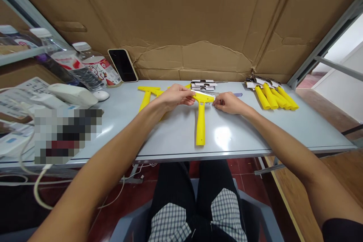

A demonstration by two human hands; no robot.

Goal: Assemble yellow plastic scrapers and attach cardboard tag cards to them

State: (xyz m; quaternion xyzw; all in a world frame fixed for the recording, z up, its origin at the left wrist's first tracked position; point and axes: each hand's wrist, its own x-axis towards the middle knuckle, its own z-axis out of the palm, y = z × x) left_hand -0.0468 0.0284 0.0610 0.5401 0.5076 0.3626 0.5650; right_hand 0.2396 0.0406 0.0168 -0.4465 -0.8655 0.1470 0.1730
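Observation:
A yellow T-shaped scraper (200, 123) lies at the middle of the table, its handle toward me and a pale blade strip along its wide head. My left hand (178, 96) pinches the left end of that head. Close by the head's right end is my right hand (227, 103), its fingers curled together; what they hold, if anything, is too small to make out. More yellow scrapers (145, 100) rest to the left, partly behind my left hand and forearm. Dark-and-white packaged pieces (202, 84) are stacked just behind the scraper head.
Several yellow-handled scrapers with card covers (270, 98) lie at the right on the grey table (170, 141). A phone (123, 65) leans on the cardboard wall (181, 19). Bottles (99, 66), a white mouse (101, 95) and cables crowd the left side.

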